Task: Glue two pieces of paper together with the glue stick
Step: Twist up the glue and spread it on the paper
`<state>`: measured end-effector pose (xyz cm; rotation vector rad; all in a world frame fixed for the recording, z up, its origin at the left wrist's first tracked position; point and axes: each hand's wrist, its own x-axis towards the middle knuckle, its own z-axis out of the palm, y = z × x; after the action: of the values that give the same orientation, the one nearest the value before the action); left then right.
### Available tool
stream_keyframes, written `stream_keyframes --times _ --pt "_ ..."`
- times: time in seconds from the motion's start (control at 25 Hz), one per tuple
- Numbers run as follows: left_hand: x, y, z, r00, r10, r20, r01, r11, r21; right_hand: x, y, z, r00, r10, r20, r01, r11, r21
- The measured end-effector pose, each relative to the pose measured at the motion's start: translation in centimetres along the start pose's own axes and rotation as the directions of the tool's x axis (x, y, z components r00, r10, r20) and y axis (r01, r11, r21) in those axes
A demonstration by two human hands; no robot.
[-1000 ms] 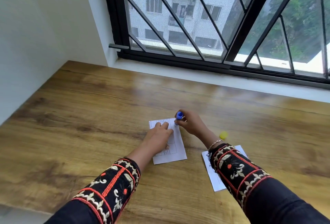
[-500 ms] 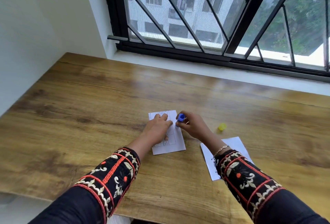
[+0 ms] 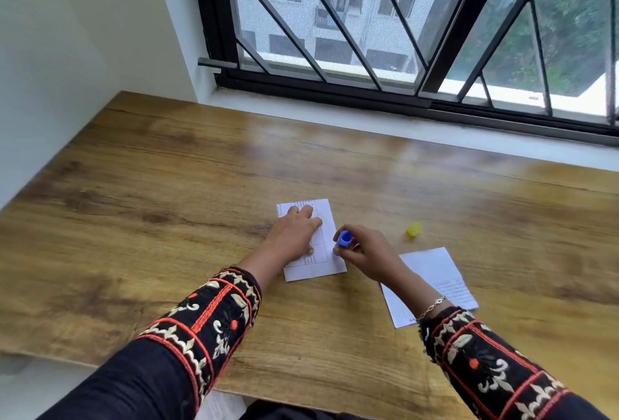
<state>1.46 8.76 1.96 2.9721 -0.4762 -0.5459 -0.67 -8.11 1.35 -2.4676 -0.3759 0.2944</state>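
The left hand [image 3: 299, 235] lies flat with straight fingers on the printed sheet [image 3: 326, 218], pinning it to the bench [image 3: 167, 202]. The right hand [image 3: 368, 255] grips the blue glue stick [image 3: 345, 239] tip-down at that sheet's right edge. The second sheet [image 3: 435, 272] and yellow cap [image 3: 414, 228] wait alongside.

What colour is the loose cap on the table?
Yellow; the cap shows best in the head view.

The right hand [image 3: 368, 254] has drawn the glue stick [image 3: 345, 238] down the right edge of the printed sheet [image 3: 326, 218], from the far corner a second ago to the lower part of that edge now. The wrist has come away from the yellow cap [image 3: 414, 228], which now shows whole, and more of the second sheet [image 3: 435, 269] lies uncovered.
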Motion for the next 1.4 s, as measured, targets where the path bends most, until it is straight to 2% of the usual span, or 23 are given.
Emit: stream_keyframes --times 0.36,0.4,0.48,0.6,0.72,0.88,1.0,1.08,1.2,1.28,1.4 --pt "0.0 0.0 -0.2 1.0 -0.016 0.02 0.016 1.0 0.001 -2.0 0.3 0.2 0.998 -0.053 0.034 0.051 0.997 0.051" --pt "0.0 0.0 -0.2 1.0 -0.023 0.017 0.023 1.0 0.002 -2.1 0.5 0.1 0.999 -0.033 0.028 0.031 0.996 0.087" --pt "-0.1 -0.1 -0.2 0.999 -0.048 0.008 0.048 0.999 -0.01 -1.8 1.1 -0.2 0.998 0.064 -0.006 -0.06 0.963 0.265" --pt "-0.2 0.2 0.0 0.994 -0.103 -0.016 0.103 0.994 -0.028 -1.4 1.7 -1.1 0.981 0.186 -0.06 -0.13 0.85 0.51" --pt "-0.1 0.8 0.3 0.979 -0.195 -0.052 0.194 0.981 -0.022 -0.9 1.7 -1.9 0.968 0.236 -0.081 -0.139 0.78 0.61" --pt "-0.1 2.4 1.5 0.937 -0.333 -0.106 0.333 0.943 -0.016 -0.2 1.9 -2.3 0.967 0.236 -0.099 -0.136 0.801 0.583" --pt "-0.3 2.8 1.8 0.929 -0.337 -0.151 0.342 0.939 0.014 0.2 2.2 -2.3 0.966 0.231 -0.118 -0.137 0.839 0.527" --pt "-0.3 2.3 1.5 0.94 -0.295 -0.17 0.309 0.949 0.057 0.6 2.4 -2.2 0.963 0.231 -0.141 -0.136 0.863 0.486" --pt "-0.2 1.6 1.4 0.977 -0.13 -0.172 0.153 0.98 0.13 1.2 2.2 -2.2 0.959 0.23 -0.165 -0.147 0.904 0.402" --pt "-0.1 1.7 1.4 0.99 -0.054 -0.13 0.063 0.995 0.072 1.8 1.8 -2.2 0.959 0.222 -0.175 -0.151 0.926 0.345" --pt "0.0 1.7 1.4 0.994 -0.03 -0.104 0.035 0.998 0.05 2.5 1.4 -2.3 0.964 0.181 -0.195 -0.118 0.948 0.296"
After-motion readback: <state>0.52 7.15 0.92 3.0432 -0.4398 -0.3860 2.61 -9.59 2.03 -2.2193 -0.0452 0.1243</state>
